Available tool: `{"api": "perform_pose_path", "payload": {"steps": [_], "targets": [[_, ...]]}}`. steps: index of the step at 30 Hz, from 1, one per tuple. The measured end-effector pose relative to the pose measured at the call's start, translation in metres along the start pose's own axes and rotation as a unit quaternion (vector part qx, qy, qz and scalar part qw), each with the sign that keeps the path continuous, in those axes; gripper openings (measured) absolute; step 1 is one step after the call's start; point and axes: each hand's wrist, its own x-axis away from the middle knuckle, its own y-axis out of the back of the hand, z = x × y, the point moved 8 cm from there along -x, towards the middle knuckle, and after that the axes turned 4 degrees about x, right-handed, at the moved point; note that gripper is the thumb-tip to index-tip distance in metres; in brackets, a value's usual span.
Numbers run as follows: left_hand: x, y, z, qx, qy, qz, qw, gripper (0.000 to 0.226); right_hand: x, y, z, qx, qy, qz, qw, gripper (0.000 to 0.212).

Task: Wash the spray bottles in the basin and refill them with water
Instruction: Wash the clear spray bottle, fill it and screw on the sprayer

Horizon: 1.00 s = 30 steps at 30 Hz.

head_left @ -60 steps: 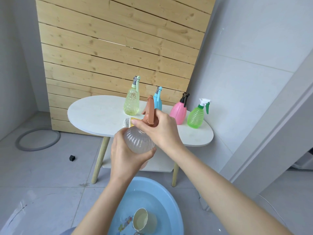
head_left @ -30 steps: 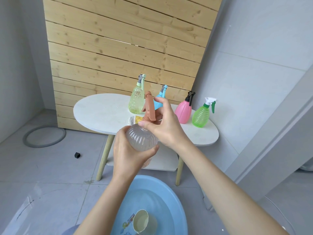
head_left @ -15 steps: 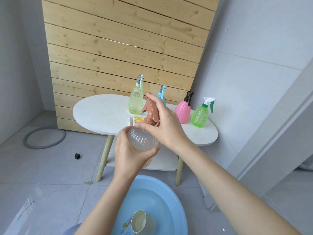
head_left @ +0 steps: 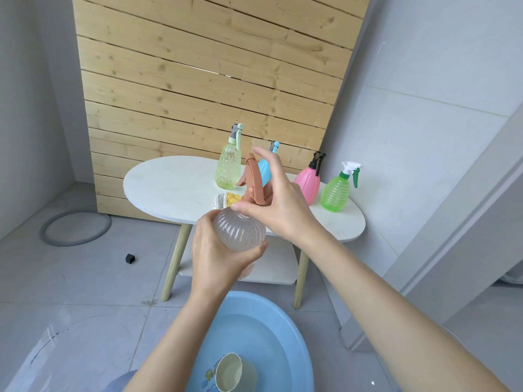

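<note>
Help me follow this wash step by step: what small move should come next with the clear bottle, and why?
Probably twist the brown spray head at its collar with the right hand, since its thumb and fingers pinch there, the head sits on the neck, and the left hand grips the clear bottle above the basin. Loosening or tightening: cannot tell.

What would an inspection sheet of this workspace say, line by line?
Surface: white oval table, shelf beneath.
Job's things: clear bottle held above blue basin with water; cup in basin; yellow bottle, blue bottle, pink bottle, green bottle upright on table.
Clutter: cloth on table; black block and grey ring on floor.
Hands: left hand grips clear bottle's body; right hand holds its brown spray head at the neck.
Cables: nothing seen.
Surroundings: wooden slat panel, grey tiled floor, white walls.
</note>
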Motion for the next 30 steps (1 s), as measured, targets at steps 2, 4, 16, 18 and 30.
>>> {"api": "perform_pose_path", "payload": {"steps": [2,4,16,18,30], "targets": [[0.001,0.000,0.000,-0.002,0.000,0.003,1.000,0.089,0.000,-0.001,0.002,0.032,0.016,0.010,0.999,0.090],[0.001,-0.001,0.000,-0.004,0.000,0.006,1.000,0.089,-0.001,-0.001,0.006,0.094,0.028,0.023,0.995,0.081],[0.000,0.001,0.002,0.000,0.005,-0.002,1.000,0.086,-0.007,-0.009,0.010,0.167,0.030,0.203,0.964,0.025],[0.000,0.001,0.002,-0.003,0.007,0.000,1.000,0.086,-0.009,-0.008,0.009,0.191,0.029,0.185,0.964,0.022],[0.000,0.000,0.002,0.010,0.017,0.003,1.000,0.085,-0.007,-0.008,0.020,0.273,0.063,0.224,0.934,0.049]]}}
